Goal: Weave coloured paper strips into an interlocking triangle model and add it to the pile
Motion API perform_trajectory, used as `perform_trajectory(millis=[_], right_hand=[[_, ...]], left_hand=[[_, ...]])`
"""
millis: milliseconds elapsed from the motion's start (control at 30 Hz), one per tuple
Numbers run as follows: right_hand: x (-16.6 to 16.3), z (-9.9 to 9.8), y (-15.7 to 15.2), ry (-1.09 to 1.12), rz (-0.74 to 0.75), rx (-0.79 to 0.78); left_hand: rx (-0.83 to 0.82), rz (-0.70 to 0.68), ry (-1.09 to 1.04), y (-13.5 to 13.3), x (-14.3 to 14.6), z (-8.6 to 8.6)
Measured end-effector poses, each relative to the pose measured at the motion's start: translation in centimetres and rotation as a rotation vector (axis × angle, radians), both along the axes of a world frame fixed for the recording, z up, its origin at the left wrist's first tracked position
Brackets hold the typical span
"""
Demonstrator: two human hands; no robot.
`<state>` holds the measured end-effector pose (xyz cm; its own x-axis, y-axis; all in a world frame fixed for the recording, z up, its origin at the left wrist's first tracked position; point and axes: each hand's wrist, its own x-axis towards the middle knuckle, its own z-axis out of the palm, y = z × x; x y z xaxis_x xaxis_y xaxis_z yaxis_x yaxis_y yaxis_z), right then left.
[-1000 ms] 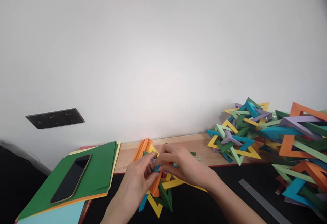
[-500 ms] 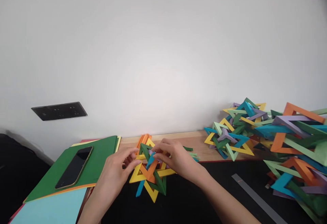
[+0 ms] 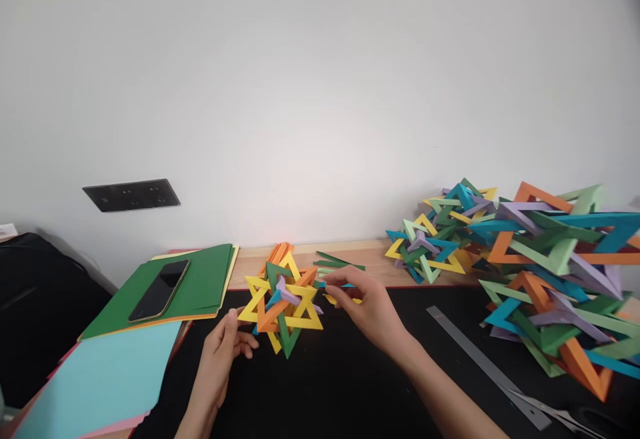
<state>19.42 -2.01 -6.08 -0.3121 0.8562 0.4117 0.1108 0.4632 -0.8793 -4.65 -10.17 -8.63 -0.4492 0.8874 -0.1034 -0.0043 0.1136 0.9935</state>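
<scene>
A folded paper star (image 3: 267, 319) of interlocked yellow, orange, green, blue and purple frames stands in front of me. My left hand (image 3: 225, 349) grips its left side, with the thumb by a yellow point and the fingers curled beneath. My right hand (image 3: 367, 299) is to the right of the star, apart from it, with thumb and forefinger spread and nothing visible between them. Close to those fingertips are loose paper strips in green (image 3: 340, 260) and a yellow piece (image 3: 357, 301), partly covered by the hand.
Orange strips (image 3: 275, 257) lie behind the star. Finished paper stars (image 3: 550, 239) pile up at the right, near a ruler (image 3: 475, 352) and scissors (image 3: 555, 415). At left, a phone (image 3: 160, 289) rests on green paper sheets (image 3: 207, 285) beside light blue sheets (image 3: 110, 385). A black socket panel (image 3: 131, 195) is on the wall.
My right hand has come off the star and moved right. My left hand has shifted down and left along the star, which now faces me differently. The view has turned slightly right and down.
</scene>
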Motion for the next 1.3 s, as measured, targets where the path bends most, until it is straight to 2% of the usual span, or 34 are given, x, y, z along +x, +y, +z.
perform_trajectory(millis=[100, 267, 467, 600, 733, 1067, 1300], right_hand=[[0.4, -1.9, -0.3, 0.019, -0.036, -0.129], [-0.1, -4.7, -0.7, 0.194, 0.165, -0.438], [-1.0, -6.8, -0.9, 0.269, 0.309, -0.555], [-1.0, -6.8, -1.0, 0.34, 0.386, -0.566], [-0.6, -6.3, -0.9, 0.442, 0.398, -0.549], [0.3, -6.9, 0.4, 0.604, 0.336, -0.56], [0.0, -6.2, 0.3, 0.61, 0.329, -0.55]], left_hand=[[-0.006, -0.008, -0.112, 0.0, 0.2, 0.3], [0.004, -0.012, -0.128, 0.3, 0.6, 0.3], [0.047, -0.032, -0.102, -0.1, 1.9, 0.2], [0.106, -0.032, -0.108, -0.2, 2.7, 0.1], [0.2, -0.006, -0.154, 0.6, 3.1, -0.1], [0.256, -0.024, -0.326, 5.7, 3.2, -1.8], [0.273, -0.022, -0.319, 5.4, 3.4, -2.5]])
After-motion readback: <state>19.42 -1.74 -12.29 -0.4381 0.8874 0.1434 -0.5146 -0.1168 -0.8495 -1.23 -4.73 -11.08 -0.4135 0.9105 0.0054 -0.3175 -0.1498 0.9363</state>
